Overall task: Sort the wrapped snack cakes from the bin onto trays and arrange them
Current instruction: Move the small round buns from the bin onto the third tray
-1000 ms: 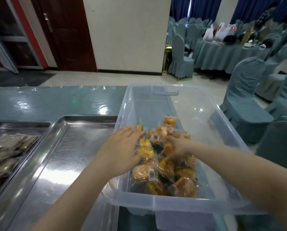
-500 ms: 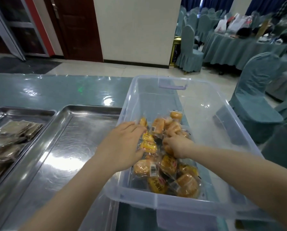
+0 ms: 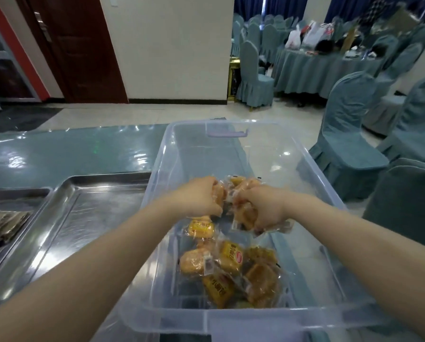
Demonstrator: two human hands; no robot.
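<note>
Both hands were inside the clear plastic bin (image 3: 312,169), raised above its floor. Left hand (image 3: 199,197) had its fingers curled round a bunch of wrapped snack cakes (image 3: 218,193), clear wrappers bulging out past the fingertips. Right hand (image 3: 263,208) was likewise closed on several cakes, one golden cake (image 3: 247,217) showing under the palm, wrapper ends trailing below the wrist. The two fists sat close together, nearly knuckle to knuckle; could not tell whether they touched. A loose heap of cakes (image 3: 231,267) remained on the bin floor toward the near wall, yellow-labelled wrappers jumbled over one another. The bin stood on a glossy teal surface (image 3: 71,154). Just left of it lay a bare steel tray (image 3: 88,218), its rim against the bin's side. Further left, a second tray (image 3: 16,193) held dark flat packets (image 3: 4,225) at the frame edge. Covered chairs (image 3: 347,134) stood to the right.
</note>
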